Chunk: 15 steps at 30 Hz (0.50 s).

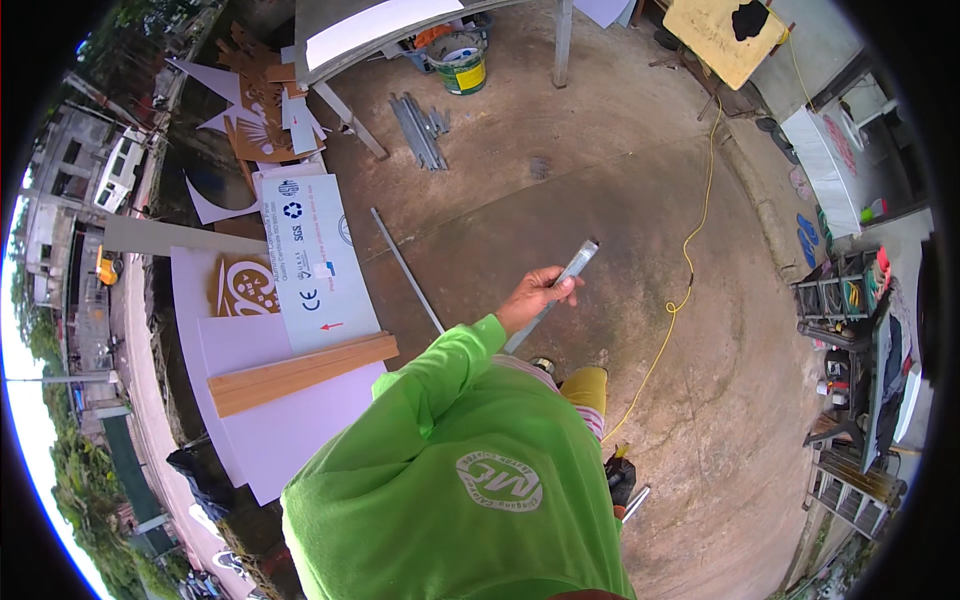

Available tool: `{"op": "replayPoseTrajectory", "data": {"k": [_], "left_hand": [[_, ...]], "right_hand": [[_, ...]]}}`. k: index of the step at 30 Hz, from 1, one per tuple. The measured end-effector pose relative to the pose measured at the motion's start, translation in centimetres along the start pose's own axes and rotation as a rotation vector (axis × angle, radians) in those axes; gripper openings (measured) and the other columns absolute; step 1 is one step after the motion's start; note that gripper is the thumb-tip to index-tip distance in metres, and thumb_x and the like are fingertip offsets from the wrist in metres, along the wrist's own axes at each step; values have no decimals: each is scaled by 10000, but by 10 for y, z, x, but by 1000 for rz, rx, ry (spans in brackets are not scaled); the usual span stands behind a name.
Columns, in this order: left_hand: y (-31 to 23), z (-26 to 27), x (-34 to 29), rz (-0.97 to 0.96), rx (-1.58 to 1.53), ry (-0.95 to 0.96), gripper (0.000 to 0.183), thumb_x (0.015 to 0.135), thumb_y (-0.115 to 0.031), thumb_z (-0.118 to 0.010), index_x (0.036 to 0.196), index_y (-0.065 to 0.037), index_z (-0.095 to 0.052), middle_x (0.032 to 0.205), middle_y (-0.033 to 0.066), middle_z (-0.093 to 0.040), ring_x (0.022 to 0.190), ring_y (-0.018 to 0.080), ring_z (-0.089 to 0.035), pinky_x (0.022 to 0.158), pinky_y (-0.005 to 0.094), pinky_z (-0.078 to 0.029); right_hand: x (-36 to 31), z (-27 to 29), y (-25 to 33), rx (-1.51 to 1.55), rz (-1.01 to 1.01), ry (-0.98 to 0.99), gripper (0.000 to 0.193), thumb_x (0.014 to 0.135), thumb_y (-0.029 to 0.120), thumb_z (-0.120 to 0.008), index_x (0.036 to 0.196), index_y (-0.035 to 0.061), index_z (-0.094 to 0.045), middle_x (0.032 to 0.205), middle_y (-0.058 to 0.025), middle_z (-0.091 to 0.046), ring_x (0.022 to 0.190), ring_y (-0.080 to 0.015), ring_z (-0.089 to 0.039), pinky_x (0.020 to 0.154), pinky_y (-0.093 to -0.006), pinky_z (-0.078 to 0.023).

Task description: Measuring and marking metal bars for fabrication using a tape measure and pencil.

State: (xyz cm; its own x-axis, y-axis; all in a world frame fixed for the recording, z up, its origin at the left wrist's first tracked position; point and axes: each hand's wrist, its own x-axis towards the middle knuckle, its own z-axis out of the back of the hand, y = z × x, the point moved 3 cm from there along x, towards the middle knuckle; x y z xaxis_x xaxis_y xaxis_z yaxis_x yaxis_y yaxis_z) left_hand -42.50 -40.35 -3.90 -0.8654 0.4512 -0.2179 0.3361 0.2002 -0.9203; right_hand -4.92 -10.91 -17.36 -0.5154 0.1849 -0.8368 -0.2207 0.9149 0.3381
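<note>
My left hand [538, 297] is closed around a grey metal tube [575, 262]. The tube slants from the front of my shirt up and away to the right, and its far end points out over the concrete floor. At my right side, past the edge of my green shirt, shows a black and yellow object [620, 477], probably a power tool. Only a sliver of what looks like my right hand [621, 512] shows against it; the fingers are hidden. A bright metal bar [636, 503] lies close by. Left of my left arm, a long thin metal tube [405, 268] rests on the floor.
Several short metal tubes [419, 132] lie near a bucket [461, 65] by a table [345, 60]. White panels [320, 250] and a wooden plank [300, 375] are at left. A yellow cord [690, 265] crosses the floor at right. Racks [845, 298] and a ladder [850, 495] line the right.
</note>
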Motion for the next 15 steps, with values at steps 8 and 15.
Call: {"op": "replayPoseTrajectory", "data": {"k": [8,15], "left_hand": [[6,125,-16,14,89,-472,299,937,-341,-583,912,-46,-624,675,-32,-510,631,65,-464,595,243,-386],[16,197,45,175,337,-673,380,919,-402,-591,775,-51,-565,610,-30,-464,573,84,-408,531,266,-325]], "right_hand": [[91,-94,41,-239,-133,0,211,828,339,-588,899,140,-595,711,-18,-596,606,-248,-581,591,-396,-486],[180,-227,74,-366,-198,45,196,817,339,-600,867,150,-587,685,-2,-578,639,-237,-582,570,-399,-468]]}}
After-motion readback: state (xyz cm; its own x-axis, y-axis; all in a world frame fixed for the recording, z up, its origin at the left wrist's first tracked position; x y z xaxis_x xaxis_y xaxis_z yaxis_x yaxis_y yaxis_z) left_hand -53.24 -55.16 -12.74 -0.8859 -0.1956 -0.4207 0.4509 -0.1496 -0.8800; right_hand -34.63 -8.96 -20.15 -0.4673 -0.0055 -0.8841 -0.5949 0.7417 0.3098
